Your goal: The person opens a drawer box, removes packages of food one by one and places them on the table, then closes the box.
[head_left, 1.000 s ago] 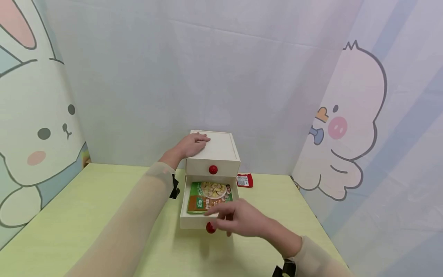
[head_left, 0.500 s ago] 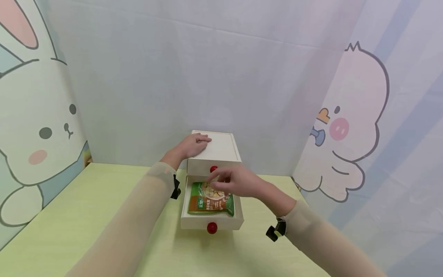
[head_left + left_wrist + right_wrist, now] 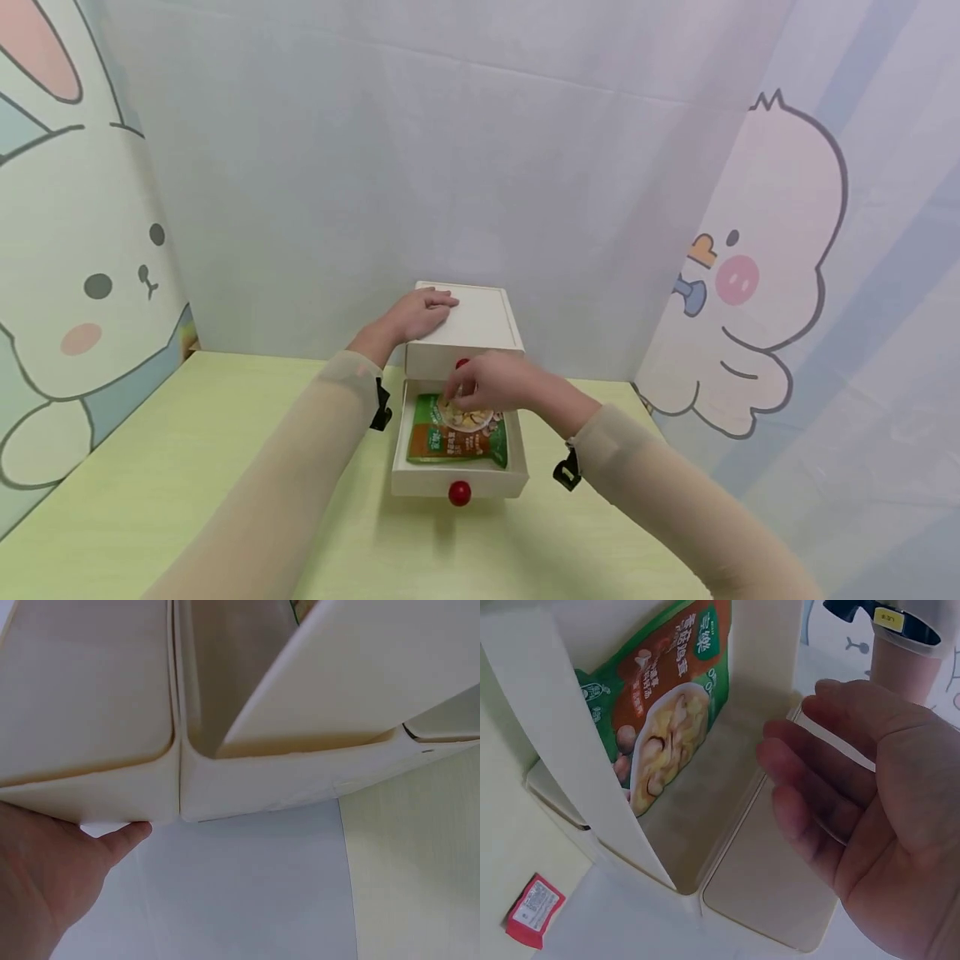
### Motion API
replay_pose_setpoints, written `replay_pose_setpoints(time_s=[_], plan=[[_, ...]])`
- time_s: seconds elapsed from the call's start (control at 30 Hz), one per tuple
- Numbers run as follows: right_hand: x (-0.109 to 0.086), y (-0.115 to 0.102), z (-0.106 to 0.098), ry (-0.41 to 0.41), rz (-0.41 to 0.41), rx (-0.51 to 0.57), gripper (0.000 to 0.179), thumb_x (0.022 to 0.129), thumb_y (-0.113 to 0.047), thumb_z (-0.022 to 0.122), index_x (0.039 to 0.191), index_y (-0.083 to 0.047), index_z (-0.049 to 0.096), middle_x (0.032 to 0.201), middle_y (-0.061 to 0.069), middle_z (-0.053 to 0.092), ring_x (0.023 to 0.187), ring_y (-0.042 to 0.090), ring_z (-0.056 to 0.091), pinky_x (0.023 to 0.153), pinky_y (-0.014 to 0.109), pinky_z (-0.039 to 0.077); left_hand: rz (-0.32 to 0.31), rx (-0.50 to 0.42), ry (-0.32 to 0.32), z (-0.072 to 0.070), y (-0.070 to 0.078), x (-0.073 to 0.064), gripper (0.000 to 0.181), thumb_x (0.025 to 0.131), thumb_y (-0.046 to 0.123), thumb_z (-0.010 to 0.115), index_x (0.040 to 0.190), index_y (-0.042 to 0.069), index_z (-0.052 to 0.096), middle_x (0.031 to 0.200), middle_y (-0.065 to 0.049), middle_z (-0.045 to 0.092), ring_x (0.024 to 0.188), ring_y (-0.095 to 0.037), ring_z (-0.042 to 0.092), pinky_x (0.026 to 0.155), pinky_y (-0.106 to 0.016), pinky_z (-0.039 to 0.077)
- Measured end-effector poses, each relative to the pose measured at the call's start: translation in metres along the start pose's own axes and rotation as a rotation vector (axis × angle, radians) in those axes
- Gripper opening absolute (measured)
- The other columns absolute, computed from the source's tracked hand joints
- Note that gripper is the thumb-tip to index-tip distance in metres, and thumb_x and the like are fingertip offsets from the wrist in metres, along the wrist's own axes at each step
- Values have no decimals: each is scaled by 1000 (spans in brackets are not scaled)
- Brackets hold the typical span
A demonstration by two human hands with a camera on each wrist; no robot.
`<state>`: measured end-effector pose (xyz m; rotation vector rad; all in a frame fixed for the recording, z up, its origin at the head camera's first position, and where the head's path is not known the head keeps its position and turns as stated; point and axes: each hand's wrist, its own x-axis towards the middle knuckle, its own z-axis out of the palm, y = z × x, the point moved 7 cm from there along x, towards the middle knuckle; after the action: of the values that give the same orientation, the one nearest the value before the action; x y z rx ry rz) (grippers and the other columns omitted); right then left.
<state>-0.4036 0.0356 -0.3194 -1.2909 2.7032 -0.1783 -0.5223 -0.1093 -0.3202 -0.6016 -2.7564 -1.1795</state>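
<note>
Packet (image 3: 456,432) unmoved in drawer (image 3: 457,482); right hand (image 3: 491,385) drew back slightly, fingers relaxed, empty.

Head view above; wrist views close on shared drawer box (image 3: 461,333).

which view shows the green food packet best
The right wrist view: the green food packet fills the drawer, with its picture and print plain. The head view shows it whole in the open drawer, but small and partly behind the right hand. The left wrist view shows only a sliver.

Small red sachet (image 3: 532,911) on table (image 3: 187,467), seemingly behind box; cartoon-animal walls.
</note>
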Motion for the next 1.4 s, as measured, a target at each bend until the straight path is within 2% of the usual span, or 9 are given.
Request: replay_pose_setpoints(time_s=[0.13, 0.27, 0.4, 0.57, 0.73, 0.87, 1.13, 1.4], plan=[[5, 0, 10, -121, 11, -3, 18, 104, -27, 78, 116, -17, 87, 100, -7, 80, 88, 8, 68, 84, 28, 61, -5, 5, 10, -1, 1, -1, 49, 115, 31, 43, 156, 15, 64, 176, -6, 44, 172, -32, 19, 140, -56, 19], [7, 3, 18, -212, 65, -11, 15, 102, -29, 80, 113, -20, 86, 98, -8, 76, 89, 10, 66, 85, 29, 61, -10, 14, 18, -1, 1, 0, 49, 114, 31, 43, 156, 15, 65, 175, -6, 46, 171, -33, 21, 139, -56, 19], [8, 7, 28, -268, 119, -6, 12, 100, -29, 83, 110, -22, 86, 96, -9, 73, 87, 10, 68, 81, 28, 62, -13, 14, 17, -1, 1, 0, 49, 114, 31, 42, 155, 16, 65, 175, -5, 46, 171, -33, 21, 139, -56, 19], [10, 11, 40, -314, 139, -13, 9, 95, -29, 89, 101, -24, 85, 92, -9, 74, 81, 10, 69, 77, 26, 62, -17, 11, 17, -1, 2, 0, 49, 114, 30, 43, 155, 15, 65, 175, -6, 46, 171, -33, 21, 139, -56, 19], [8, 13, 51, -346, 162, -47, 16, 89, -32, 94, 85, -29, 79, 89, -12, 73, 86, 10, 65, 84, 27, 59, -19, 12, 16, -1, 3, -1, 49, 114, 30, 43, 155, 15, 65, 175, -6, 45, 171, -34, 22, 139, -56, 20], [6, 15, 56, -372, 183, -61, 21, 87, -31, 96, 81, -27, 76, 85, -11, 72, 86, 10, 63, 86, 28, 59, -17, 20, 15, -1, 4, 0, 49, 114, 30, 43, 155, 15, 65, 175, -6, 45, 171, -33, 22, 140, -55, 19], [7, 7, 57, -355, 143, -131, 22, 91, -24, 93, 76, -24, 76, 78, -11, 71, 78, 10, 62, 80, 24, 58, -18, 24, 18, -3, 5, -2, 48, 115, 30, 44, 156, 14, 64, 175, -7, 45, 171, -34, 22, 140, -55, 18], [5, 5, 50, -336, 95, -172, 19, 96, -18, 86, 79, -23, 78, 76, -11, 70, 71, 6, 63, 72, 20, 57, -13, 19, 16, -3, 5, -2, 48, 115, 30, 44, 156, 14, 64, 175, -7, 45, 171, -34, 22, 140, -56, 18]])
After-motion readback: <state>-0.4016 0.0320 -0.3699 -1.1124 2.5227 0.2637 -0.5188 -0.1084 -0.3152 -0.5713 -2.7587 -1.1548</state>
